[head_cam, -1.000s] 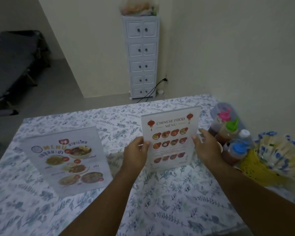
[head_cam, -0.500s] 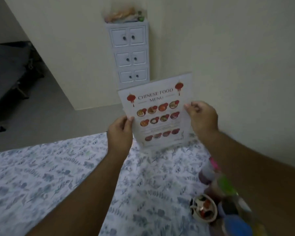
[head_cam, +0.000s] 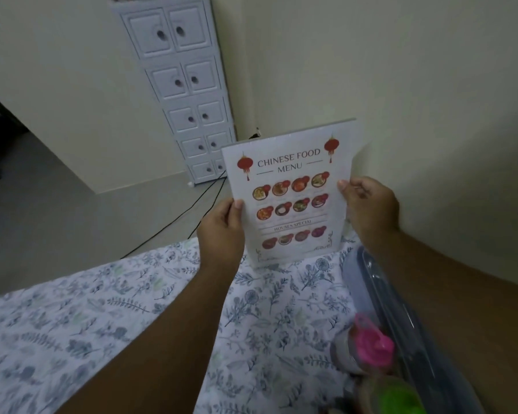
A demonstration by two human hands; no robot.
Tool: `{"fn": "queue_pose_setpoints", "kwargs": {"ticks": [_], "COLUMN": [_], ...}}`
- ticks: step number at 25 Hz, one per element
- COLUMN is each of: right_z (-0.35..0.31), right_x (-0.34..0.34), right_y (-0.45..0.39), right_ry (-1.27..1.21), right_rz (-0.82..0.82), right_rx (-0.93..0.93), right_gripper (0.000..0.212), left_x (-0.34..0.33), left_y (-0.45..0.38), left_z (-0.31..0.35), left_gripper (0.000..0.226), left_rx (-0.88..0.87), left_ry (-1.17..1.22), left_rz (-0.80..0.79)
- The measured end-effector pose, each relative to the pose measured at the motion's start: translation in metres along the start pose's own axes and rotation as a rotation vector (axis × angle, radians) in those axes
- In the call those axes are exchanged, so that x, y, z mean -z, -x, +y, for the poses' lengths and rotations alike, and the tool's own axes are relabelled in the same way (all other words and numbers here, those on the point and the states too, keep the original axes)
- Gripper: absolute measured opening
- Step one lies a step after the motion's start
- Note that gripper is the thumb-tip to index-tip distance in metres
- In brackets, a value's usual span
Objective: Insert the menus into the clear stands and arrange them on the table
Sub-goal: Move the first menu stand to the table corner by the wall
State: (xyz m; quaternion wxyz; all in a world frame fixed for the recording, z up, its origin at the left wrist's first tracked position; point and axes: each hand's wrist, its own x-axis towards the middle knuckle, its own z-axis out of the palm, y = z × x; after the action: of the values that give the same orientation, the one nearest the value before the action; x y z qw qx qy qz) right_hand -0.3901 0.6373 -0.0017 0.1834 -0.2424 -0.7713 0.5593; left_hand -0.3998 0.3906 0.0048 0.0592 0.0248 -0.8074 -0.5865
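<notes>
Both hands gripped one white "Chinese Food Menu" sheet in its clear upright stand [head_cam: 290, 198], used here as the landmark. Left hand [head_cam: 222, 231] clasped the stand's left edge, thumb laid on the front face; right hand [head_cam: 368, 204] clasped the right edge, thumb on the front near mid-height. The stand was upright, tilted slightly, its printed face toward the camera. Its lower edge sat at the far end of the desk covered by a white cloth with blue-grey leaf print [head_cam: 132, 333]; whether the base touched the cloth could not be told. Behind the stand and to its left stood a tall narrow white drawer cabinet [head_cam: 186, 85] against the cream wall, with a black cable [head_cam: 174, 222] running across the grey floor from its foot. Nearer the camera than the stand, on its right, lay a clear plastic container [head_cam: 380, 294], partly hidden by the right forearm, beside blurred bottles with a pink cap [head_cam: 371, 345] and a green cap [head_cam: 398, 395].
</notes>
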Motion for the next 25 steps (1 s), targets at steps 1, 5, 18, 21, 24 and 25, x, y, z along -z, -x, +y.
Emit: {"fn": "queue_pose_setpoints", "kwargs": {"ticks": [1, 5, 18, 21, 24, 25], "right_z": [0.001, -0.010, -0.099, -0.107, -0.109, -0.108], "right_x": [-0.002, -0.002, -0.002, -0.010, -0.029, -0.036], "right_y": [-0.001, 0.012, 0.283, 0.372, 0.444, 0.461], "right_ry": [0.025, 0.152, 0.780, 0.839, 0.859, 0.854], "right_rz": [0.003, -0.061, -0.417, -0.465, -0.535, -0.555], "right_rx": [0.011, 0.033, 0.414, 0.447, 0.512, 0.538], "right_gripper": [0.024, 0.033, 0.066, 0.069, 0.072, 0.073], "left_x": [0.000, 0.006, 0.203, 0.256, 0.307, 0.321], "left_y": [-0.001, 0.005, 0.194, 0.267, 0.323, 0.338], "left_z": [0.000, 0.012, 0.043, 0.029, 0.012, 0.007], "left_gripper": [0.023, 0.032, 0.071, 0.072, 0.073, 0.073], "left_rx": [0.001, 0.012, -0.124, -0.139, -0.120, -0.114], "left_ry": [-0.005, -0.099, -0.729, -0.752, -0.770, -0.778], "left_rz": [0.005, -0.055, -0.222, -0.216, -0.181, -0.163]}}
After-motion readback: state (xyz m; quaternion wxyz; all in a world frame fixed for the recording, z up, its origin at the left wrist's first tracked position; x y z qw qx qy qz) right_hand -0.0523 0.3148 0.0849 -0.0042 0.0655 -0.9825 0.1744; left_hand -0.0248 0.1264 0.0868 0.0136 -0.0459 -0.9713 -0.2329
